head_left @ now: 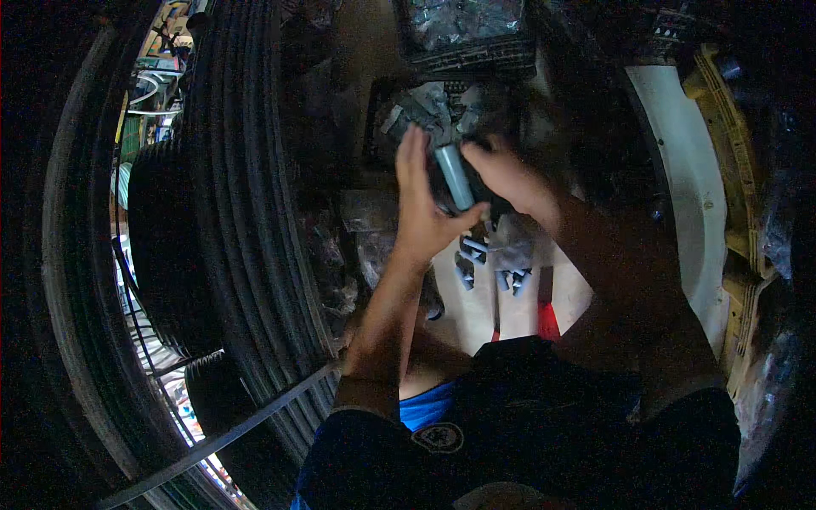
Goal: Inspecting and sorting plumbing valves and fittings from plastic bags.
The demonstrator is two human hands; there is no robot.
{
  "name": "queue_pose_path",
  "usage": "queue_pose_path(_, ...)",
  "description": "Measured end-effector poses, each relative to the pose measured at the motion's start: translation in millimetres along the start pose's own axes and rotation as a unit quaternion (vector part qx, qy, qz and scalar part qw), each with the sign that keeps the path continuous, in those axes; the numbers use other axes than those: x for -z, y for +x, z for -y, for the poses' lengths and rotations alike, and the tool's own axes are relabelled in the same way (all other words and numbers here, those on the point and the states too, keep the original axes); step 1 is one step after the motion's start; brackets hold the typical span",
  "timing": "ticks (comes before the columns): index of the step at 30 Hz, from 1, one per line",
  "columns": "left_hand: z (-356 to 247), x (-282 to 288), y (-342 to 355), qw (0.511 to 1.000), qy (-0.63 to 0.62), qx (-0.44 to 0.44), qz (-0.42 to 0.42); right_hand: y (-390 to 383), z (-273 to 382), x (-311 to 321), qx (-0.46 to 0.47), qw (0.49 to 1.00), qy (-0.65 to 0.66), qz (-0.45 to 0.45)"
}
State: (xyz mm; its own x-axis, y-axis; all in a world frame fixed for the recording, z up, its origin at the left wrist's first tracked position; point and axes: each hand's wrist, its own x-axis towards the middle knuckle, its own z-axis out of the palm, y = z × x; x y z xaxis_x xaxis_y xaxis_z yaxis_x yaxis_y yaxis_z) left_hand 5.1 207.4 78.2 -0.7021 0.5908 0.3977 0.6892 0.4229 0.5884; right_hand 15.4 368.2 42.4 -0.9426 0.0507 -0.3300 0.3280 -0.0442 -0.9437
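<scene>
Near the upper centre a grey-blue cylindrical piece (453, 174) is tilted between my hands. My left hand (425, 200) is beside it, blurred, its fingers stretched upward and its thumb near the cylinder's lower end. My right hand (510, 178) reaches round from the right with its thumb by the upper end; its other fingers are hidden behind the piece. Just beyond lies a dark crate (382, 110) holding a pile of grey pieces (429, 106). Below my hands, several small grey fittings (476, 253) lie on a pale surface.
Long black pipes or hoses (238, 212) stand at the left, crossed low down by a metal bar (221, 438). A black crate of bagged items (463, 55) is at the top. A yellow plastic crate or pallet (731, 170) lines the right side beside a pale panel (688, 153).
</scene>
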Motion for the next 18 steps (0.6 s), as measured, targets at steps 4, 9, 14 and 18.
queue_pose_path(4,0,-9,-6,0.984,-0.087,0.155,-0.025,10,-3,8,0.062,0.992,-0.017,-0.113)
queue_pose_path(9,5,-10,-7,0.930,-0.255,0.262,-0.031,13,2,19,0.077,0.986,-0.025,-0.148)
queue_pose_path(14,15,6,-3,0.798,-0.504,0.328,0.043,1,29,27,0.200,0.957,0.205,0.053)
queue_pose_path(18,11,3,-11,0.711,-0.611,0.330,0.107,-10,30,14,0.317,0.946,0.060,0.008)
